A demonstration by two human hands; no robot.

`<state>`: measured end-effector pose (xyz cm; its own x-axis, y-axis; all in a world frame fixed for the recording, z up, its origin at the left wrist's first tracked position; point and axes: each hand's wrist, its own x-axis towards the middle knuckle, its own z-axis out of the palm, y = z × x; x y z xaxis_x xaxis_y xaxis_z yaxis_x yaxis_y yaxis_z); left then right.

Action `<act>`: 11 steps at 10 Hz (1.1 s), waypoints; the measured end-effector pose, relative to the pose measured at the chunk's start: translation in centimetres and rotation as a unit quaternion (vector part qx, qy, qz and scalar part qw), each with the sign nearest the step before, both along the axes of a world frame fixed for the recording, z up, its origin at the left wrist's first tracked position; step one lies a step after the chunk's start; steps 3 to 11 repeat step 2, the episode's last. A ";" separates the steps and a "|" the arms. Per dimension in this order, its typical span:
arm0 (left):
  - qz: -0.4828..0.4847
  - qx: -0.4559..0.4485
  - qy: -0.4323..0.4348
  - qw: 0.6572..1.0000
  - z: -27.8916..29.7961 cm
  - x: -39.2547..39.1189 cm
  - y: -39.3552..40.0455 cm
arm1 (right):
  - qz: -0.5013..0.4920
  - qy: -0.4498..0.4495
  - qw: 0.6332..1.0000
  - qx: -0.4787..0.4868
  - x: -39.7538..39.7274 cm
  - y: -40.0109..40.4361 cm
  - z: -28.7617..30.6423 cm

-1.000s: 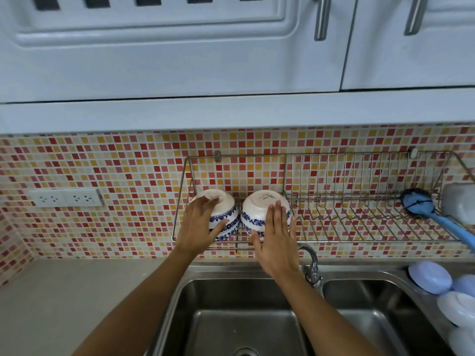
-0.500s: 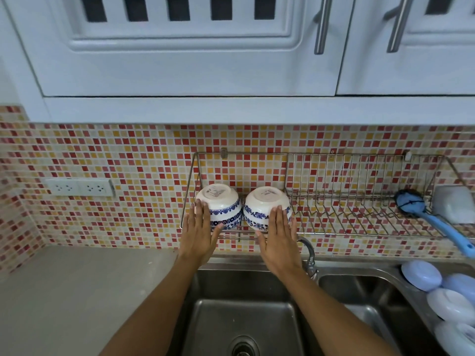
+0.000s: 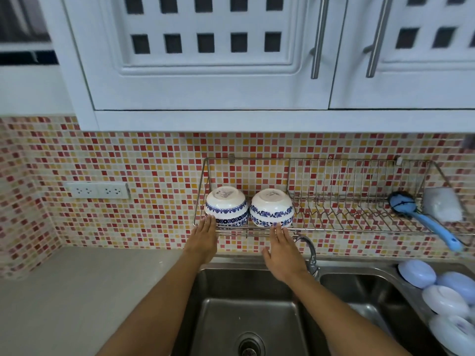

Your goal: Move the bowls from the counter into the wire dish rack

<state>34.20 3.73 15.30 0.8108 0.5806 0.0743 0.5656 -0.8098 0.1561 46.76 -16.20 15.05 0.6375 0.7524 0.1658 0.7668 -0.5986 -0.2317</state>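
Two white bowls with blue floral bands sit upside down, side by side, in the left end of the wire dish rack (image 3: 334,228) on the tiled wall: the left bowl (image 3: 226,205) and the right bowl (image 3: 271,207). My left hand (image 3: 203,238) is flat with fingers extended, its fingertips at the lower edge of the left bowl. Just below the right bowl, my right hand (image 3: 281,251) is also flat and holds nothing.
A blue dish brush (image 3: 421,217) and a white sponge (image 3: 442,207) lie in the rack's right end. A double steel sink (image 3: 246,312) with a tap (image 3: 309,255) is below. Several pale blue and white bowls (image 3: 446,298) are stacked at the right. The grey counter (image 3: 77,291) extends left.
Both hands have slid down off the bowls and drawn back toward me, leaving the bowls resting in the rack. The camera view has tilted upward.
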 end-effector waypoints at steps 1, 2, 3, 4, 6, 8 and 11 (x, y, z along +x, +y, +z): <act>0.009 -0.017 0.005 1.000 1.4 -1.4 0.6 | 0.008 0.034 0.999 -0.029 -0.8 -0.7 2.3; -0.007 0.000 -0.013 1.000 4.0 -2.0 0.0 | 0.016 0.059 0.997 -0.041 -1.4 -1.2 4.9; -0.007 0.000 -0.013 1.000 4.0 -2.0 0.0 | 0.016 0.059 0.997 -0.041 -1.4 -1.2 4.9; -0.007 0.000 -0.013 1.000 4.0 -2.0 0.0 | 0.016 0.059 0.997 -0.041 -1.4 -1.2 4.9; -0.007 0.000 -0.013 1.000 4.0 -2.0 0.0 | 0.016 0.059 0.997 -0.041 -1.4 -1.2 4.9; -0.007 0.000 -0.013 1.000 4.0 -2.0 0.0 | 0.016 0.059 0.997 -0.041 -1.4 -1.2 4.9; -0.007 0.000 -0.013 1.000 4.0 -2.0 0.0 | 0.016 0.059 0.997 -0.041 -1.4 -1.2 4.9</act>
